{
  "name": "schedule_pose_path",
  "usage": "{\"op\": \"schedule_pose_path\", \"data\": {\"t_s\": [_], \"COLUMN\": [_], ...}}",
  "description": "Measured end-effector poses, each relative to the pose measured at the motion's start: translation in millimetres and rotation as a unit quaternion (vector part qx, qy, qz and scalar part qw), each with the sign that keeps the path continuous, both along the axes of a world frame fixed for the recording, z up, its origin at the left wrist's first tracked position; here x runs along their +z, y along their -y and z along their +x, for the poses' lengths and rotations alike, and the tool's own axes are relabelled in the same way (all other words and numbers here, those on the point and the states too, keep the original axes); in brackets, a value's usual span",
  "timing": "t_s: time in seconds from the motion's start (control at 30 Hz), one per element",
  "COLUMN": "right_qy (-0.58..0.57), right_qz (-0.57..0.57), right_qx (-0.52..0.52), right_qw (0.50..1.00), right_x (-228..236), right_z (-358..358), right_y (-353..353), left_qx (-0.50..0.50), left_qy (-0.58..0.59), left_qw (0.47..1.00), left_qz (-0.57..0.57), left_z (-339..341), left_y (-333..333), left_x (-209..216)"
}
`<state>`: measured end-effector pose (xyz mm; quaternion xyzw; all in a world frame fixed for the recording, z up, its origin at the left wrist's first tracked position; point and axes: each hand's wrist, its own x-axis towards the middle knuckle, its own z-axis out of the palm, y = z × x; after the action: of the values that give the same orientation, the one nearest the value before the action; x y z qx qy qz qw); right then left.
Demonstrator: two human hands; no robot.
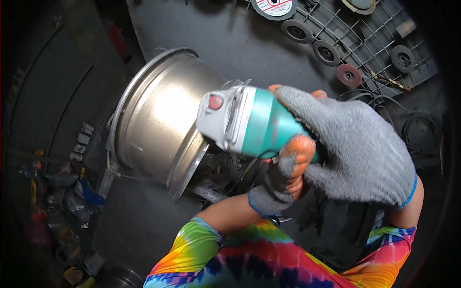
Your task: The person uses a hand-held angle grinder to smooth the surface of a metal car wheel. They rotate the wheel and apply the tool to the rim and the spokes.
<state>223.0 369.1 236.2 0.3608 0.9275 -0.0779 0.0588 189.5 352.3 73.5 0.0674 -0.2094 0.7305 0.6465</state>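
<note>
A teal and grey angle grinder (245, 122) is held in both gloved hands, its grey head with a red button pointing left at a metal wheel rim (158, 120). My right hand (355, 144), in a grey knit glove, wraps over the grinder's body from above. My left hand (283, 177), in a grey glove with orange fingertips, grips the grinder from below. The rim lies on its side, its silver barrel facing me, and the grinder's head meets the rim's right edge. The grinding disc itself is hidden.
Several grinding and cutting discs (326, 50) lie on a grey plastic grid panel (379, 43) at the upper right. A dark metal surface (249, 43) spreads behind the rim. Small parts and scraps (67, 192) are piled at the left. Black cables (418, 129) coil at right.
</note>
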Motion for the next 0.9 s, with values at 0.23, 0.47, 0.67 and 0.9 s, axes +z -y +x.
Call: {"op": "schedule_pose_path", "data": {"t_s": [0.23, 0.47, 0.67, 0.9], "right_qy": [-0.014, -0.047, 0.004, -0.024], "right_qz": [-0.013, -0.075, 0.052, 0.051], "right_qx": [-0.068, -0.119, -0.017, 0.024], "right_qw": [0.998, 0.989, 0.999, 0.998], "right_x": [3.3, 5.4, -1.9, -4.0], "right_z": [4.2, 6.1, -1.5, 3.1], "right_y": [-39.5, -54.3, 3.0, 12.4], "left_qx": [0.31, -0.062, -0.023, -0.01], "left_qy": [-0.318, -0.116, -0.083, -0.055], "left_qw": [0.888, 0.983, 0.992, 0.998], "left_qz": [-0.118, -0.13, -0.093, -0.03], "left_z": [47.6, -0.6, -11.8, -15.6], "left_y": [-74.5, -65.7, 0.6, 17.3], "left_x": [-76.5, -0.7, 6.6, 9.0]}}
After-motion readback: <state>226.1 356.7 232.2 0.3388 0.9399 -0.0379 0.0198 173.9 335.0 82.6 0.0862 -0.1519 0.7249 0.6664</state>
